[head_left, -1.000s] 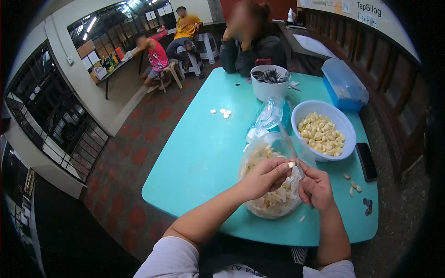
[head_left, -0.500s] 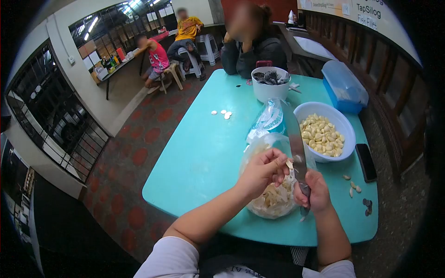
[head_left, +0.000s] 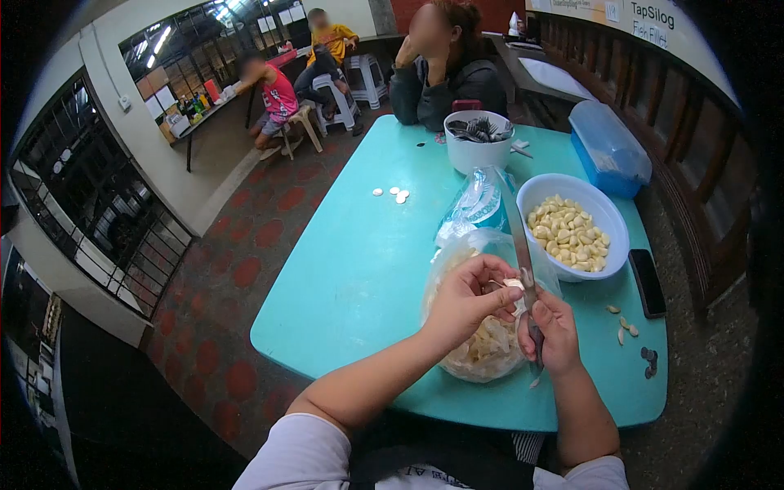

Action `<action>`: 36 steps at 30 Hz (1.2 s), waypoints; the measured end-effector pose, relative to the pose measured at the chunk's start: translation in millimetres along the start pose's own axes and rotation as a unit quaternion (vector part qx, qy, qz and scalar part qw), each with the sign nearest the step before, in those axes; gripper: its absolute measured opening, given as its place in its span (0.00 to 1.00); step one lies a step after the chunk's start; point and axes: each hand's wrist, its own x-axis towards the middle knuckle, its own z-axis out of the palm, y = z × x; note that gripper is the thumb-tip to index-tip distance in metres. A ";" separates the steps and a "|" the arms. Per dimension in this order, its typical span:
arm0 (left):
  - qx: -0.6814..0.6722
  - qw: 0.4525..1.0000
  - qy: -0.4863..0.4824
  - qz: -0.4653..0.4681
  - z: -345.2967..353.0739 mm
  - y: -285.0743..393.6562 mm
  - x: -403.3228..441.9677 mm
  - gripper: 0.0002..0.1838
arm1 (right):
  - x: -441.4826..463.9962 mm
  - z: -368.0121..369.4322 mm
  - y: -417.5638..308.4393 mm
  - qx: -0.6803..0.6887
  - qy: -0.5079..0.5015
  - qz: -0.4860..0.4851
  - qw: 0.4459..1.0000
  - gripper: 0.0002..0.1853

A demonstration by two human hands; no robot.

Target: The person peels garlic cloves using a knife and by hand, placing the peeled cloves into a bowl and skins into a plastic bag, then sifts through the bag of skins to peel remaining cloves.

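My left hand (head_left: 474,300) pinches a garlic clove (head_left: 514,283) close to the blade of a large knife (head_left: 517,224). The knife's handle is in the closed fingers of my right hand (head_left: 552,333), and its blade points up and away from me. Below both hands lies a clear plastic bag (head_left: 482,359) with papery garlic skins in it. Just beyond the blade, on the right, a pale blue bowl (head_left: 618,222) holds many peeled garlic cloves (head_left: 567,233). Several loose cloves (head_left: 623,324) lie on the table right of my right hand.
On the turquoise table (head_left: 343,278) are a phone (head_left: 647,283), coins (head_left: 401,196), a white tub of dark cutlery (head_left: 478,153), a plastic packet (head_left: 480,200) and a blue lidded box (head_left: 608,151). A person (head_left: 449,73) sits opposite; two others sit farther back.
My left hand has shifted slightly right, bringing the clove up to the blade. The knife has turned so its blade looks narrower.
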 end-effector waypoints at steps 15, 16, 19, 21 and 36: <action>-0.070 0.997 0.005 -0.027 -5.3 -4.4 4.1 0.10 | -2.3 3.2 -7.1 0.062 0.003 0.037 0.997 0.29; -0.082 0.996 0.006 -0.035 -5.5 -5.1 4.0 0.09 | -2.6 2.6 -6.1 0.057 0.002 0.035 0.998 0.29; -0.103 0.993 0.003 -0.052 -3.6 -3.0 4.0 0.11 | -1.8 2.1 -3.2 0.035 0.011 0.022 0.999 0.28; -0.093 0.995 -0.024 -0.024 -3.5 -6.1 3.8 0.12 | -0.4 8.1 -1.5 0.015 0.030 0.005 0.999 0.27; -0.100 0.995 -0.017 -0.024 -3.8 -3.2 2.8 0.12 | -4.7 8.5 -3.9 0.030 0.013 0.028 0.999 0.25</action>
